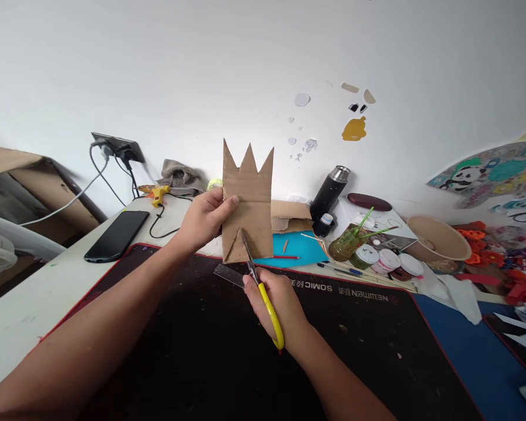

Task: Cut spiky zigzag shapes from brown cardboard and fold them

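My left hand (208, 216) pinches the left edge of a piece of brown cardboard (254, 202), thumb on the near face. Three pointed teeth are cut into the cardboard's top edge, and a slanting cut runs up from its lower left. My right hand (283, 307) grips yellow-handled scissors (269, 307). Their blades point up into the lower part of the cardboard, ending near the top of the slanting cut. Some of the right fingers are hidden behind the handle and palm. Below the cardboard, a dark ruler (228, 275) lies partly behind the right hand.
A black desk mat (193, 339) covers the near table. A phone (117, 235) and yellow glue gun (158, 194) lie left. Behind are a blue sheet (307, 248), a pencil (284, 257) and a black thermos (328, 193); paint jars (364, 257) and a beige bowl (438, 237) stand right.
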The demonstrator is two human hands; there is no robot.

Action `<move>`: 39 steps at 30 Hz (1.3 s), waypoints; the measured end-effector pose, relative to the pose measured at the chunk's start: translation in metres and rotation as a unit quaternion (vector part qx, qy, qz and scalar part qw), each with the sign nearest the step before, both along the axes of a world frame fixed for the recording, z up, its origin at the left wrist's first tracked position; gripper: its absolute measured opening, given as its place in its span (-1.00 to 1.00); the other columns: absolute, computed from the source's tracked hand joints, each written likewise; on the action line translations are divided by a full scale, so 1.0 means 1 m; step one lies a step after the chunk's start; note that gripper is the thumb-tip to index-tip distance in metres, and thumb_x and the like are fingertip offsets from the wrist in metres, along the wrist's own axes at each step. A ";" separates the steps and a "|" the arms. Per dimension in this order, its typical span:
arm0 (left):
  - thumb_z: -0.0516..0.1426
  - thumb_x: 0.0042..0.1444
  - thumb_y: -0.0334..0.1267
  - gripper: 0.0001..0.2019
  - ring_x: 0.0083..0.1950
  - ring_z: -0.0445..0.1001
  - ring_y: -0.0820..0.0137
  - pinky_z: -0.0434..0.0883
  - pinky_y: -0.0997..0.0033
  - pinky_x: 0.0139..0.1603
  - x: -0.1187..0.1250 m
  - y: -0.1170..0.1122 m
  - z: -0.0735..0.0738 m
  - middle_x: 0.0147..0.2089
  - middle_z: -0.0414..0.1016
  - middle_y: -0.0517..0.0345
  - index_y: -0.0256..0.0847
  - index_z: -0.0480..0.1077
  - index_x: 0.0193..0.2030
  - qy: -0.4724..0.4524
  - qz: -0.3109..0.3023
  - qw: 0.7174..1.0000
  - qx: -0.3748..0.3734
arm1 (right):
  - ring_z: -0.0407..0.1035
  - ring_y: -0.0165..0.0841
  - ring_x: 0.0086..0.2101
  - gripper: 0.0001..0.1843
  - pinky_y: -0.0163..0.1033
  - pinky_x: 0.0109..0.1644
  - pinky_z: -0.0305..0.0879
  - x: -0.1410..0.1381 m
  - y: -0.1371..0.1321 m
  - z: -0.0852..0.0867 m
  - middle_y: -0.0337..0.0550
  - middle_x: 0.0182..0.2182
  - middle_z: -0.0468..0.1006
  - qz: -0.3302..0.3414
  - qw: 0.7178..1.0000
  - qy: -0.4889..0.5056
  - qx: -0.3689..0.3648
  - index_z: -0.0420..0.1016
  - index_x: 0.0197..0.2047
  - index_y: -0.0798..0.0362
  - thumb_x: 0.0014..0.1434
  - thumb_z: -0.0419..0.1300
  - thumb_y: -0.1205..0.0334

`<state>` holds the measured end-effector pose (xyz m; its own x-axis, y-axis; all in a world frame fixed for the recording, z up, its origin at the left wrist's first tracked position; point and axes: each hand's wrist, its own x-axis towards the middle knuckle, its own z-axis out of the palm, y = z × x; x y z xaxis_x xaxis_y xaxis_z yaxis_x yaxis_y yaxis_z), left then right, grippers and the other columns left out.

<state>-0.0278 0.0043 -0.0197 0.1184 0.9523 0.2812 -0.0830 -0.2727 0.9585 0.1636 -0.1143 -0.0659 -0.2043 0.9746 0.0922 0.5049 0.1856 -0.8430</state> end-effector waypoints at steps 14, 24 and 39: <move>0.38 0.12 0.24 -0.52 -0.35 0.52 0.31 0.41 0.41 -0.40 0.001 -0.003 0.005 -0.27 0.66 0.08 -0.20 0.55 -0.24 0.023 -0.012 1.000 0.014 | 0.48 -0.39 -0.59 -0.59 -0.36 -0.50 0.31 0.000 -0.004 -0.001 -0.27 -0.53 0.56 0.056 0.984 0.086 -0.143 0.46 -0.21 0.00 0.46 0.19 -0.18; 0.39 0.12 0.24 -0.53 -0.40 0.45 0.35 0.36 0.42 -0.45 -0.002 -0.005 0.011 -0.33 0.60 0.13 -0.18 0.52 -0.28 0.026 -0.005 0.999 0.019 | 0.41 -0.39 -0.52 -0.51 -0.32 -0.40 0.27 0.006 0.001 0.005 -0.32 -0.52 0.52 0.086 0.987 0.084 -0.111 0.56 -0.16 0.00 0.24 0.44 -0.27; 0.37 0.13 0.25 -0.53 -0.36 0.48 0.32 0.39 0.40 -0.42 0.001 -0.010 0.015 -0.34 0.59 0.13 -0.17 0.50 -0.32 0.050 -0.011 0.998 0.023 | 0.42 -0.45 -0.61 -0.57 -0.38 -0.51 0.29 0.003 -0.005 -0.001 -0.33 -0.55 0.49 0.065 0.985 0.089 -0.133 0.50 -0.20 0.00 0.43 0.25 -0.22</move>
